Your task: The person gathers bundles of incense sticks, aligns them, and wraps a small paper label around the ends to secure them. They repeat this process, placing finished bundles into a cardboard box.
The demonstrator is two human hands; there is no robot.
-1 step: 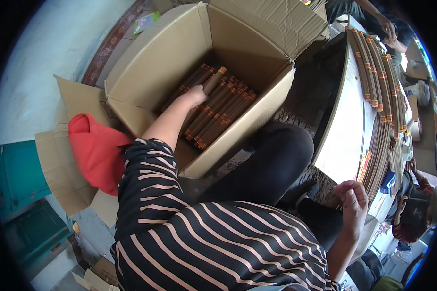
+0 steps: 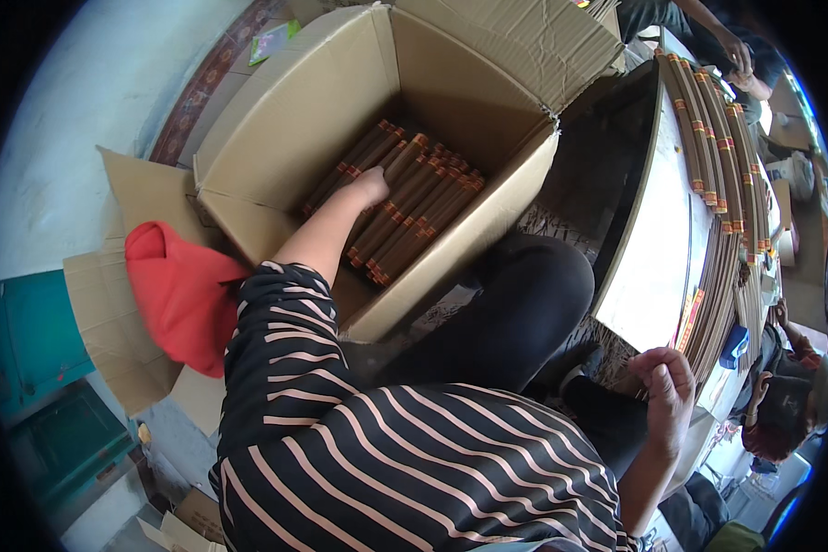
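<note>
Well, left hand [image 2: 370, 188] touches brown bundles [image 2: 418, 204]; right hand [image 2: 671, 391] half-curled.

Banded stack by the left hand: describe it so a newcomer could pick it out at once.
Find the big open cardboard carton at upper middle. Inside lies the stack: slim brown bundles with orange-red bands, slanting side by side. Similar bundles lie on the table at right, but only this stack is in the carton, with the left hand at it.
</note>
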